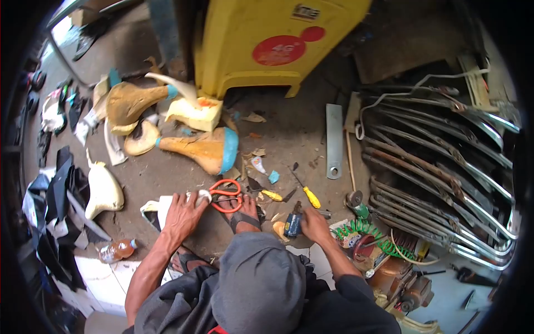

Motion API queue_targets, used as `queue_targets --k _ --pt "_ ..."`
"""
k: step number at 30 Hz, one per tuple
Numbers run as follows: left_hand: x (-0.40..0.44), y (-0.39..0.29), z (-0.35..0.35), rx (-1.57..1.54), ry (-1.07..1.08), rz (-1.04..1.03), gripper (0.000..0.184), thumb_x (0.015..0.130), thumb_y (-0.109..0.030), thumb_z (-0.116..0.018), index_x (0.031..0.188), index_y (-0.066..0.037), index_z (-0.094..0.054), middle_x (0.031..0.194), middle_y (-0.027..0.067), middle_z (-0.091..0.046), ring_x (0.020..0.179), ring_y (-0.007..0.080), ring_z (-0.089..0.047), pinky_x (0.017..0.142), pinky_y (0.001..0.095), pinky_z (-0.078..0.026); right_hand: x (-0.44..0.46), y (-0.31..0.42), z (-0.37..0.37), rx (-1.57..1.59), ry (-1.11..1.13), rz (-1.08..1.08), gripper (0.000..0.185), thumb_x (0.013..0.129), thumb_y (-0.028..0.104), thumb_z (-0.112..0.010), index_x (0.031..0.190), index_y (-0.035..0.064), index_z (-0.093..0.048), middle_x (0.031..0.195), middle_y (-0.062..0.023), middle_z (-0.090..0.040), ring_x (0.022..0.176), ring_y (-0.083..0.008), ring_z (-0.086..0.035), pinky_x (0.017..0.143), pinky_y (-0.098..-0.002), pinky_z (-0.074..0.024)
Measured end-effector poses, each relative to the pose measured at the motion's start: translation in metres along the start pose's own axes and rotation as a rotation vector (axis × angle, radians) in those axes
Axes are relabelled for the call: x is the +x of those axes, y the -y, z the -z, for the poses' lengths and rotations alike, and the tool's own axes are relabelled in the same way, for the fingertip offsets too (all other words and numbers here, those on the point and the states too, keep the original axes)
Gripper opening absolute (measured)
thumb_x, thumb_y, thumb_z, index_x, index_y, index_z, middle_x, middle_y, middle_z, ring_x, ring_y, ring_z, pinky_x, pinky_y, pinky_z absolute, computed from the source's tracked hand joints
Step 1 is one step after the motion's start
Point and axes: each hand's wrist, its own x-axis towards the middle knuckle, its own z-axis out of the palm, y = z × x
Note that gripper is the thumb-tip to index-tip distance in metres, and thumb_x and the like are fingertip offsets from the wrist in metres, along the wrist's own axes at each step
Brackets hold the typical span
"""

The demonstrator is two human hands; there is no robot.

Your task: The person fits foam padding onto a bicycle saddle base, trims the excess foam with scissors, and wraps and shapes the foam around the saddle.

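My left hand [186, 214] grips a white, cushion-like piece [158, 210] low over the floor, fingers bent over its top. Right beside those fingers lie scissors with orange handles [226, 205], next to my sandaled foot [245, 218]. My right hand [315, 224] is closed at a blue-and-black staple gun [293, 225]; its fingers are partly hidden. Ahead of the right hand are a yellow-handled screwdriver [311, 197] and a second yellow-handled tool [272, 195].
Worn bicycle-type saddle pads [192, 149] and a yellow foam block [196, 113] lie ahead. A yellow plastic stand [267, 47] rises behind them. Bent metal tubes [439, 161], a green coiled hose [361, 228] and a metal bar [334, 139] are rightward. Left sits a bottle [117, 250].
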Motion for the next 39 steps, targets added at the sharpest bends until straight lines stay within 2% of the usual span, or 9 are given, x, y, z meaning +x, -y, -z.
queue_targets --k 3,6,9,12,15,17,18,23,39 --pt "-0.001 -0.004 -0.014 0.071 -0.076 0.034 0.032 0.087 -0.016 -0.055 0.115 -0.005 -0.064 0.132 0.0158 -0.055 0.106 0.0335 -0.059 0.093 0.0458 -0.047 -0.032 -0.014 -0.008 -0.304 0.222 -0.029 0.080 0.072 0.005 -0.072 0.144 0.0054 -0.038 0.123 -0.0271 -0.056 0.117 -0.0454 -0.054 0.099 -0.0515 -0.0453" --pt "-0.012 -0.014 -0.025 0.143 -0.150 0.106 0.043 0.088 -0.019 -0.054 0.126 0.000 -0.062 0.127 0.0119 -0.057 0.128 0.0326 -0.050 0.101 0.0506 -0.043 -0.032 -0.038 -0.045 -0.162 0.107 0.041 0.088 0.074 0.008 -0.074 0.148 0.0002 -0.028 0.125 -0.0296 -0.056 0.114 -0.0463 -0.054 0.097 -0.0509 -0.0455" --pt "-0.026 -0.020 -0.034 0.217 -0.160 0.180 0.051 0.088 -0.021 -0.053 0.135 -0.002 -0.057 0.136 0.0115 -0.057 0.135 0.0249 -0.046 0.107 0.0507 -0.038 -0.011 -0.053 -0.047 -0.193 0.236 0.091 0.086 0.075 0.009 -0.071 0.148 0.0002 -0.027 0.125 -0.0321 -0.055 0.114 -0.0487 -0.055 0.098 -0.0518 -0.0450" --pt "-0.037 -0.021 -0.037 0.211 -0.161 0.236 0.052 0.088 -0.022 -0.053 0.136 -0.002 -0.057 0.137 0.0101 -0.057 0.136 0.0253 -0.046 0.109 0.0496 -0.036 -0.001 -0.001 0.001 -0.065 0.143 0.136 0.070 0.075 0.010 -0.069 0.138 -0.0007 -0.043 0.112 -0.0306 -0.064 0.103 -0.0472 -0.063 0.091 -0.0503 -0.0507" --pt "-0.039 -0.024 -0.033 0.221 -0.185 0.268 0.050 0.089 -0.025 -0.054 0.133 -0.003 -0.059 0.137 0.0097 -0.054 0.138 0.0274 -0.042 0.107 0.0623 -0.035 0.025 0.072 0.050 -0.041 0.238 0.048 0.041 0.074 0.014 -0.073 0.112 0.0008 -0.065 0.081 -0.0227 -0.071 0.081 -0.0406 -0.072 0.070 -0.0452 -0.0567" --pt "-0.041 -0.023 -0.034 0.233 -0.186 0.309 0.047 0.092 -0.027 -0.053 0.135 -0.010 -0.059 0.140 0.0075 -0.050 0.139 0.0277 -0.038 0.101 0.0720 -0.034 0.042 0.119 0.056 0.016 0.227 0.252 0.041 0.076 0.016 -0.072 0.114 0.0020 -0.064 0.084 -0.0232 -0.071 0.083 -0.0412 -0.071 0.071 -0.0455 -0.0564" --pt "-0.042 -0.022 -0.034 0.225 -0.193 0.328 0.047 0.092 -0.027 -0.053 0.135 -0.010 -0.059 0.140 0.0075 -0.050 0.139 0.0277 -0.038 0.101 0.0720 -0.034 0.048 0.141 0.059 0.085 0.218 0.446 0.042 0.077 0.017 -0.072 0.115 0.0033 -0.064 0.086 -0.0238 -0.071 0.085 -0.0418 -0.071 0.072 -0.0458 -0.0562" --pt "-0.065 0.006 -0.020 0.187 -0.180 0.313 0.042 0.093 -0.026 -0.053 0.131 -0.010 -0.061 0.134 0.0067 -0.052 0.132 0.0269 -0.043 0.094 0.0677 -0.040 0.070 0.236 0.049 0.074 0.382 0.667 0.038 0.080 0.018 -0.071 0.116 0.0070 -0.064 0.087 -0.0242 -0.070 0.084 -0.0443 -0.069 0.072 -0.0474 -0.0563" --pt "-0.112 0.025 -0.063 0.206 -0.139 0.180 0.030 0.082 -0.026 -0.059 0.104 -0.008 -0.071 0.118 0.0046 -0.059 0.130 0.0247 -0.044 0.108 0.0567 -0.034 0.094 0.304 -0.038 -0.254 0.495 0.915 0.045 0.072 0.019 -0.069 0.114 0.0055 -0.060 0.077 -0.0240 -0.066 0.075 -0.0437 -0.067 0.070 -0.0517 -0.0538"
